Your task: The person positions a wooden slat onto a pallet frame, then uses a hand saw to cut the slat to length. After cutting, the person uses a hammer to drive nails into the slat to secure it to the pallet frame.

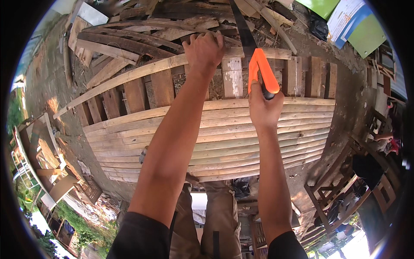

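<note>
My left hand is closed over a long, narrow wooden strip that lies across several short boards. In my right hand is the orange handle of a hand saw, fingers wrapped round it. The dark saw blade points away from me and crosses the strip near its right end, to the right of my left hand. I cannot tell whether its teeth have cut into the wood. Nearer to me, a row of pale wooden slats lies side by side over the same boards.
Scrap planks are heaped beyond the strip. Green and white panels stand at the far right, near a black bag. Wooden frames are at the lower right, where another person's arm shows. A table-like piece stands at left.
</note>
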Available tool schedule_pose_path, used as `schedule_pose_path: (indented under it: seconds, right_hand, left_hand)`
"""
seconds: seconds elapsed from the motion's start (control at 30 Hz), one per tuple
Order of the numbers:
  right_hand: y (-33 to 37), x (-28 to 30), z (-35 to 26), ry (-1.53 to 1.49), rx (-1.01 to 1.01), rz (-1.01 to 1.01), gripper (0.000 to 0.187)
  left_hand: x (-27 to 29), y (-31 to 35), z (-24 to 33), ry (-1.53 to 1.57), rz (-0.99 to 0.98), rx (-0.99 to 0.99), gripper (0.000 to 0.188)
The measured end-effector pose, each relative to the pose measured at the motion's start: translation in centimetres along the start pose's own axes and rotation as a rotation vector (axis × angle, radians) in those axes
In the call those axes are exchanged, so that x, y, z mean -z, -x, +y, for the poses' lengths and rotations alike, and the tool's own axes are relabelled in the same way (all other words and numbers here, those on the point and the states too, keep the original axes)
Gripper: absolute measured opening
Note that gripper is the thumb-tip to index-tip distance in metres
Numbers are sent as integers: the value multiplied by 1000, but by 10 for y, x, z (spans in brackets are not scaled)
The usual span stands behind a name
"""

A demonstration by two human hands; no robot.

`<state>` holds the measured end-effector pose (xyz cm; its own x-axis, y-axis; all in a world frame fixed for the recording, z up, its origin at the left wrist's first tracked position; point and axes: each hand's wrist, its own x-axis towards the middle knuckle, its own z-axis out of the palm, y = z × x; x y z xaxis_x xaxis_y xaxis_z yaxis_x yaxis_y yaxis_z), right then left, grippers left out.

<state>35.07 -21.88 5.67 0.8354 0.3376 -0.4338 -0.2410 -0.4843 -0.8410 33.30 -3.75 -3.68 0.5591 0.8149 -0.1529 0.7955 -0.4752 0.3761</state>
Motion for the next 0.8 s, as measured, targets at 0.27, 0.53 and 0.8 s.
schedule_pose_path:
  seconds: [0.27, 0.53, 0.8]
  right_hand:
    - [4, 7, 11, 68, 162, -59, 16]
    - [171, 112, -6, 289, 90, -113, 16]
    - [27, 15, -45, 152, -44, -78, 16]
  left_hand:
    - [-4, -6, 27, 20, -61, 163, 48]
    - [7, -8, 23, -42, -219, 191, 45]
    - [-19, -4, 11, -73, -35, 56, 40]
